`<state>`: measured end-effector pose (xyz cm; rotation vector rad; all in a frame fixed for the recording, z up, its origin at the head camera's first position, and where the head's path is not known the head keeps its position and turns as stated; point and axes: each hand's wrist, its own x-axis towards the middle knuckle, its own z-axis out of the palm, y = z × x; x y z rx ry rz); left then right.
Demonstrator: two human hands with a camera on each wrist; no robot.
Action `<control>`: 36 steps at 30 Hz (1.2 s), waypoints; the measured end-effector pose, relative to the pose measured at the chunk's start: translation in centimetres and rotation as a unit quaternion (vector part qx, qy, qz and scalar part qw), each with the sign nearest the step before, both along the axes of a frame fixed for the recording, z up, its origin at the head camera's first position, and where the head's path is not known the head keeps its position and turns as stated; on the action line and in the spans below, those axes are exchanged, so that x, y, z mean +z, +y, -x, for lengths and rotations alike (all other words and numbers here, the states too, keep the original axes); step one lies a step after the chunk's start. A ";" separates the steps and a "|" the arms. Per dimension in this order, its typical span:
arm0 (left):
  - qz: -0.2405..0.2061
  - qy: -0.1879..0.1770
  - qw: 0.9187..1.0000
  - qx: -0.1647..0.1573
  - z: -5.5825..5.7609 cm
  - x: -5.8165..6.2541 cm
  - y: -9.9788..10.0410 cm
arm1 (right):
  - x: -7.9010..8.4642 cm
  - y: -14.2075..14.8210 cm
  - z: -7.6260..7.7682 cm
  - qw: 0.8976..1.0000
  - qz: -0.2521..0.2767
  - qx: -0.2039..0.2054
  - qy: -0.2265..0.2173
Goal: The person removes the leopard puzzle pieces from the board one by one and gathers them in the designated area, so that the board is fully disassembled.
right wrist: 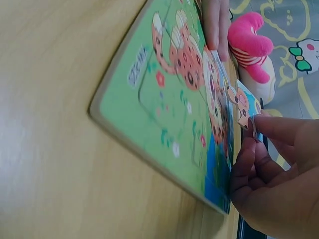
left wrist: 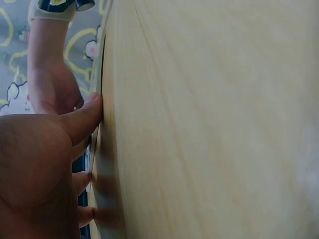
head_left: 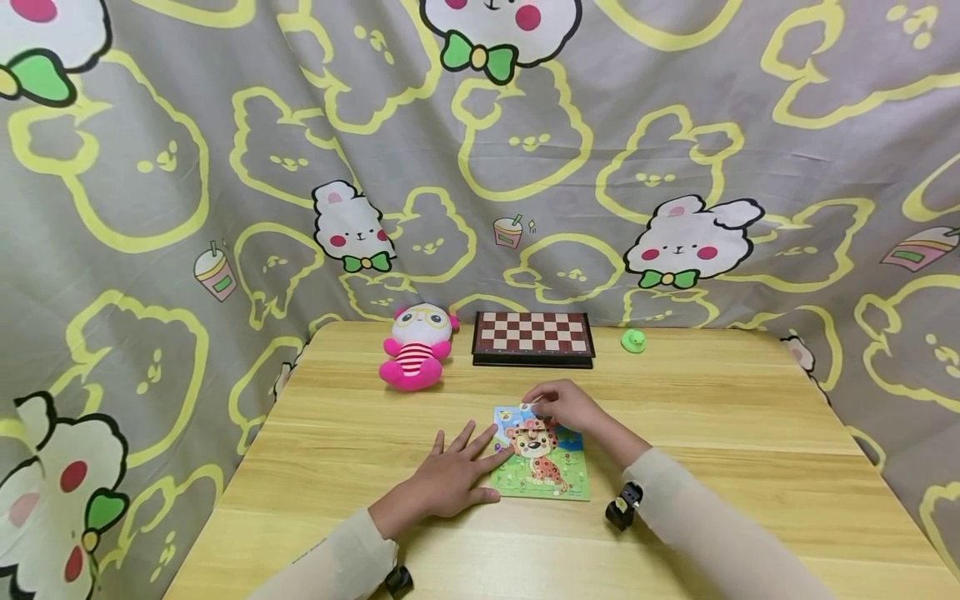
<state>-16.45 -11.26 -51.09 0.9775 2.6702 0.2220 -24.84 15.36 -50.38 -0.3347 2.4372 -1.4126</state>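
Observation:
A jigsaw puzzle [head_left: 551, 475] with a spotted leopard on green grass lies flat on the wooden table. My right hand [head_left: 564, 403] pinches a puzzle piece [right wrist: 243, 107] between thumb and fingers, tilted up over the puzzle's far edge. That piece carries part of the leopard's ear and blue sky. My left hand [head_left: 459, 473] lies spread on the puzzle's left side, its fingers [head_left: 480, 443] straight. In the left wrist view the thumb [left wrist: 84, 117] reaches to the puzzle's edge. A dark patch shows in the puzzle near the raised piece.
Behind the puzzle stand a pink and white plush toy [head_left: 416, 350], a checkered board [head_left: 532, 337] in a dark frame and a small green toy [head_left: 633, 340]. A patterned curtain [head_left: 540, 167] hangs along the table's back and sides. Each wrist wears a small black camera [head_left: 624, 505].

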 end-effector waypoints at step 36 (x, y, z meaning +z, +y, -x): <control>-0.010 -0.002 1.000 0.003 0.1 -0.7 -0.3 | -0.1 9.6 -0.1 0.998 -0.035 -0.052 -0.004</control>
